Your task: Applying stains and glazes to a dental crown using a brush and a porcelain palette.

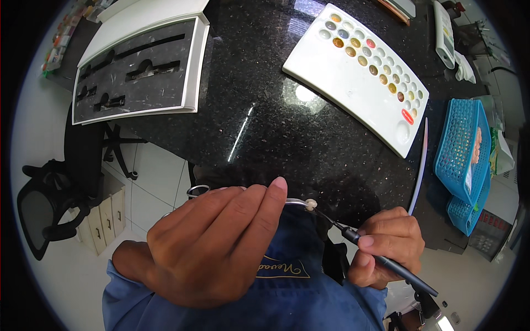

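My left hand [215, 243] is closed on a silver clamp-like tool [298, 201] with a finger ring, whose tip holds a small cream tooth-shaped piece [312, 204]. My right hand [386, 243] grips a dark slim-tipped pen-like brush [400, 269], its point at or very near the small piece; I cannot tell whether they touch. Both hands are low over the front of the black speckled counter [232, 127], above my blue clothing.
An open case [146, 94] with foam cutouts lies back left. A white palette [337, 77] with colored wells sits back right, beside a pale stick [420, 165] and blue baskets [458, 149]. A black chair [49, 209] stands left; another palette [441, 38] is far right.
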`<action>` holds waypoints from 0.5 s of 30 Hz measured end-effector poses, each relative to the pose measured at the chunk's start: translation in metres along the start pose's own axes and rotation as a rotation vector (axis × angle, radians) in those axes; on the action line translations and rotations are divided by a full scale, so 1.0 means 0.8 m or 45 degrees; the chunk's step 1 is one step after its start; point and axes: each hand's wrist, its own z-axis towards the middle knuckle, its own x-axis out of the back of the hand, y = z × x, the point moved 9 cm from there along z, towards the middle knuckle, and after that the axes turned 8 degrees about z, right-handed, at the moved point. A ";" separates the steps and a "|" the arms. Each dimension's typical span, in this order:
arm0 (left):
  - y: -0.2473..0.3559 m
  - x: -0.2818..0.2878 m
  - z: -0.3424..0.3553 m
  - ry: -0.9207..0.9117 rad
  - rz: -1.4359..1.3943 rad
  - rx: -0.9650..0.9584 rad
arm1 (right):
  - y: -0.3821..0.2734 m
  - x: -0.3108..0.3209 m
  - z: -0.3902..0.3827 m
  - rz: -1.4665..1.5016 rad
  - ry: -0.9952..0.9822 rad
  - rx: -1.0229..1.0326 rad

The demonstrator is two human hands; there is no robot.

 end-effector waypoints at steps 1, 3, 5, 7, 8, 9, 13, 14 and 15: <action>0.000 0.000 0.000 0.004 0.004 0.002 | 0.000 0.000 0.000 0.000 0.000 -0.001; 0.000 0.001 0.000 0.010 0.012 0.006 | 0.000 -0.005 0.004 -0.001 -0.050 -0.030; 0.000 0.000 0.000 0.014 0.021 0.010 | 0.000 -0.005 0.005 -0.023 -0.052 -0.054; -0.001 -0.001 -0.001 0.039 0.032 0.013 | 0.004 -0.006 0.004 -0.043 -0.055 -0.080; 0.000 0.000 0.000 0.040 0.028 0.011 | 0.002 -0.007 0.006 -0.039 -0.064 -0.071; 0.000 0.002 0.001 0.043 0.023 0.009 | 0.001 -0.007 0.007 -0.035 -0.074 -0.063; -0.001 0.000 0.000 0.051 0.021 0.023 | 0.003 -0.009 0.006 -0.023 -0.078 -0.052; -0.001 0.000 0.001 0.051 0.018 0.022 | 0.003 -0.009 0.006 -0.012 -0.075 -0.059; -0.001 0.001 0.001 0.058 0.018 0.018 | 0.002 -0.009 0.007 -0.001 -0.073 -0.067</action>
